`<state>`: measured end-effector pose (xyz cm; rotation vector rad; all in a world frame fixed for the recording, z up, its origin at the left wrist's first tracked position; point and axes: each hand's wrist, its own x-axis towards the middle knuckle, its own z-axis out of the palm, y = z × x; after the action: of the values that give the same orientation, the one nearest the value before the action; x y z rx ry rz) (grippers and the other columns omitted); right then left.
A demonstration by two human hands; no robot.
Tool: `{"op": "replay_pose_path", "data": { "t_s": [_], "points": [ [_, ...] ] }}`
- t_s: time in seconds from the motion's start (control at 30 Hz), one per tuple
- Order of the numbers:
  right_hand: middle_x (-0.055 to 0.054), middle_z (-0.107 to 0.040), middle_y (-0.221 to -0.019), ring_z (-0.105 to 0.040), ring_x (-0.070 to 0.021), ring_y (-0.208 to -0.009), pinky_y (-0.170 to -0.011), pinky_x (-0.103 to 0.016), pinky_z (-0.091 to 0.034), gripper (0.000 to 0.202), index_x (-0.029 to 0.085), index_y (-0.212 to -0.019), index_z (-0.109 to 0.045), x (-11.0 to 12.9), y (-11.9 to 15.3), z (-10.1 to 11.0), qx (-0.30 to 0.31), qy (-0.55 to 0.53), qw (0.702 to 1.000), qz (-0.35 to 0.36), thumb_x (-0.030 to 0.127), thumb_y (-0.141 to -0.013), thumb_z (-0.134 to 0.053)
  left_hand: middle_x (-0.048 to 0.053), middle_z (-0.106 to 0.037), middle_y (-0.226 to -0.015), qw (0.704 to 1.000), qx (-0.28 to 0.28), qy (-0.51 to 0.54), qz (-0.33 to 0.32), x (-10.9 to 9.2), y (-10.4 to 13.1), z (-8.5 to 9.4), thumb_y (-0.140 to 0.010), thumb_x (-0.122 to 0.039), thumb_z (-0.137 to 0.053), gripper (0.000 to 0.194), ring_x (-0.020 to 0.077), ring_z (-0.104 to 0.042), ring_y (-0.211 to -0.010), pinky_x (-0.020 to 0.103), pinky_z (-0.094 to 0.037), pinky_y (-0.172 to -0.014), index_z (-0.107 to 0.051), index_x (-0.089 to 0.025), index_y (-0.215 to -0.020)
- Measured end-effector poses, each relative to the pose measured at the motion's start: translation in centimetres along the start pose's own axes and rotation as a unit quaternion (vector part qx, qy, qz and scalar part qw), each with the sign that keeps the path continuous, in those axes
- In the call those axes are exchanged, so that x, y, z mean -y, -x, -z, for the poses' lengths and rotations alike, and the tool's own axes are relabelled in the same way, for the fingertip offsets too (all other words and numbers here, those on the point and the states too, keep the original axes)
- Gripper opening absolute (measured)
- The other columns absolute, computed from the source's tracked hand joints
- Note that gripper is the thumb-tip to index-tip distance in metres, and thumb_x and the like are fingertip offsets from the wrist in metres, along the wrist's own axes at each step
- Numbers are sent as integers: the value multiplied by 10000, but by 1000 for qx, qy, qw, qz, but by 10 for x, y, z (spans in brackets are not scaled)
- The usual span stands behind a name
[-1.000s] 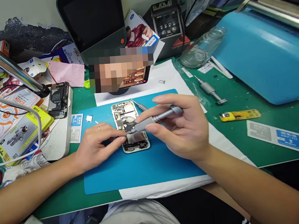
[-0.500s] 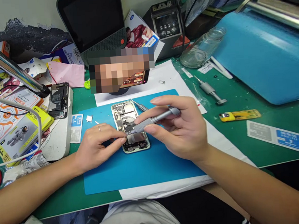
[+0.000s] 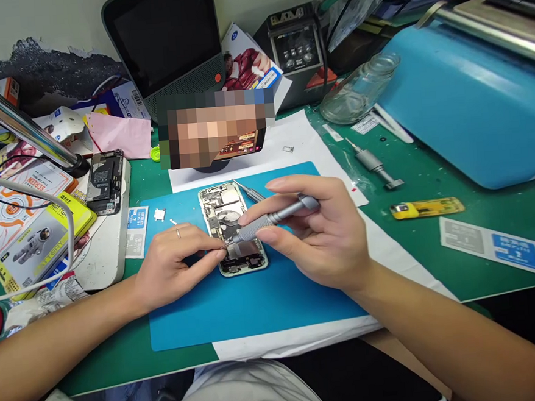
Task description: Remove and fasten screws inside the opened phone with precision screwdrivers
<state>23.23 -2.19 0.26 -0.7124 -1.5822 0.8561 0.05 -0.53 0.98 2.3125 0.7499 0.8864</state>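
An opened phone (image 3: 228, 204) lies on the blue mat (image 3: 257, 311), its inner parts bare. My right hand (image 3: 325, 233) is closed around a grey screwdriver (image 3: 269, 219), held at a slant with its tip down over the phone's left edge. At that tip, the thumb and index finger of my left hand (image 3: 177, 255) are pinched together; what lies between them is too small to make out. Behind my right fingers, a second slim grey screwdriver (image 3: 252, 193) rests beside the phone. A small silvery part (image 3: 160, 215) sits on the mat at the left.
Behind the mat stand a phone on a holder (image 3: 245, 144) and a dark screen (image 3: 174, 42). To the right are a glass jar (image 3: 360, 90), another screwdriver (image 3: 374, 165) and a yellow cutter (image 3: 427, 207). Boxes and another opened phone (image 3: 105, 182) crowd the left.
Both hands keep nearly the same pose over the phone. The screwdriver and my right hand have shifted very slightly to the left, along with a small drift of the whole view.
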Motion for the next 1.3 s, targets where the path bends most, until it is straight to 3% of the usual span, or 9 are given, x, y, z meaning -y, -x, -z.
{"op": "replay_pose_path", "data": {
  "t_s": [1.3],
  "points": [
    [-18, -756, -1019, -768, -156, -944, -689, -224, -659, 480, 306, -1352, -505, 0, 2, 0, 24, 23, 999, 13, 100, -945, -652, 22, -779, -846, 1000, 14, 14, 8, 0, 0, 0, -946, -157, -689, 60, 144, -686, -748, 269, -515, -699, -741, -178, -969]
  ]
}}
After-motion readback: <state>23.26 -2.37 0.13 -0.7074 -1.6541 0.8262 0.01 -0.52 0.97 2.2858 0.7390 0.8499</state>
